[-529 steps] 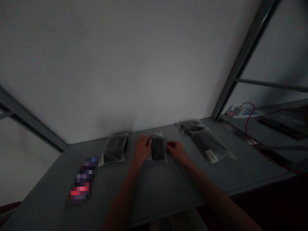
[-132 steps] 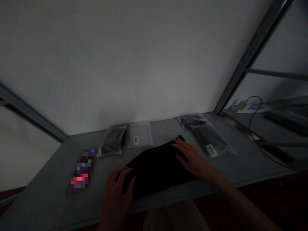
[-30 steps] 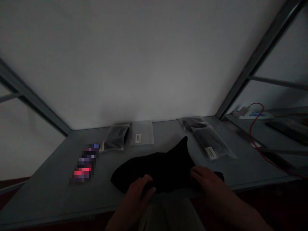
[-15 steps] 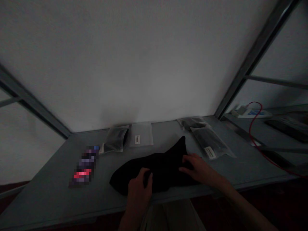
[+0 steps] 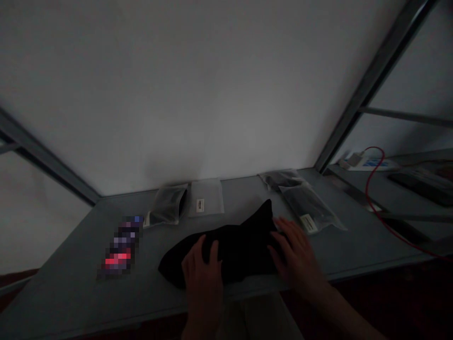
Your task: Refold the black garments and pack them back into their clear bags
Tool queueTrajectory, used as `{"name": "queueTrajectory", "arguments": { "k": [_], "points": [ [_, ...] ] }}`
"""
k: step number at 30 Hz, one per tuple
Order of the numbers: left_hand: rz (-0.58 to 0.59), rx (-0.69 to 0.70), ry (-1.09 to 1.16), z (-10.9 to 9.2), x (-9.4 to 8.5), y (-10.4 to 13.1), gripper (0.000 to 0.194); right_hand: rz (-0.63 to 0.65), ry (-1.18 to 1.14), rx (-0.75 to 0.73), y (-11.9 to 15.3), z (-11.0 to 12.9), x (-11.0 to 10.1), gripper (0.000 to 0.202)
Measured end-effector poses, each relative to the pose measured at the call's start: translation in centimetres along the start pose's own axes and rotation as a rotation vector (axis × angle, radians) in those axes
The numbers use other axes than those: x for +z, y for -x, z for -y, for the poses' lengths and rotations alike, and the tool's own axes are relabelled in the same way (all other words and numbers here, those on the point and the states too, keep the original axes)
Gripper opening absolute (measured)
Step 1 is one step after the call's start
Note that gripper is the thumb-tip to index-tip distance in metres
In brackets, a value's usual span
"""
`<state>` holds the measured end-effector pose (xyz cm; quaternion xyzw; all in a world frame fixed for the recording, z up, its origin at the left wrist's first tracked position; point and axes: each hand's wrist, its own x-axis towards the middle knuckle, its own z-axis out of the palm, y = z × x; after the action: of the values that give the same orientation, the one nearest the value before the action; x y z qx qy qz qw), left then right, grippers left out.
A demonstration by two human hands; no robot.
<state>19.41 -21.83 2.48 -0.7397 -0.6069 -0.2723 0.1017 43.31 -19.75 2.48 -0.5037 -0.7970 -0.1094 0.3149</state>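
I have two bare hands in my head view, both on one matte black, soft cloth piece of irregular outline, its left end rounded and one peak of it pointing up and back [image 5: 244, 248]. It lies near the front edge of one smooth grey table [image 5: 148, 293], right in front of the person. The left hand [image 5: 202, 267] rests on its left half, fingers bent, thumb and forefinger a narrow gap apart; I cannot tell whether any fabric is pinched. The right hand [image 5: 297, 257] is at its right end, fingers loosely spread and thumb well apart; I cannot make out whether it grips a fold.

Behind the cloth I count four translucent plastic bags. Two are at left: a puffed, frosted bag with dark contents [image 5: 168, 203], and just beside it a flat, frosted rectangular bag [image 5: 208, 193] bearing one small white printed label [image 5: 200, 205]. Two are at right, overlapping: a crinkled bag with dark contents by the wall [image 5: 279, 179], and a longer, slanting bag with dark contents [image 5: 307, 205], also labelled in white.

At far left I see one elongated, pixelated patch of purple and red [image 5: 120, 245]. On a neighbouring grey surface at right, I count one thin red cable [image 5: 368, 189], one white, blue-marked flat block [image 5: 371, 164] and one dark flat slab [image 5: 417, 186].
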Motion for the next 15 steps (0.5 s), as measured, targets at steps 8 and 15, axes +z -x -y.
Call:
{"name": "queueTrajectory", "arguments": {
  "k": [8,15],
  "points": [
    [0.168,0.277,0.037,-2.5,3.5,0.8,0.046,0.219,0.043,-0.027,3.4,4.5,2.4,0.066],
    [0.213,0.293,-0.056,-0.5,2.4,0.6,0.051,0.241,0.151,0.125,4.0,-1.2,2.0,0.064]
  ]
}}
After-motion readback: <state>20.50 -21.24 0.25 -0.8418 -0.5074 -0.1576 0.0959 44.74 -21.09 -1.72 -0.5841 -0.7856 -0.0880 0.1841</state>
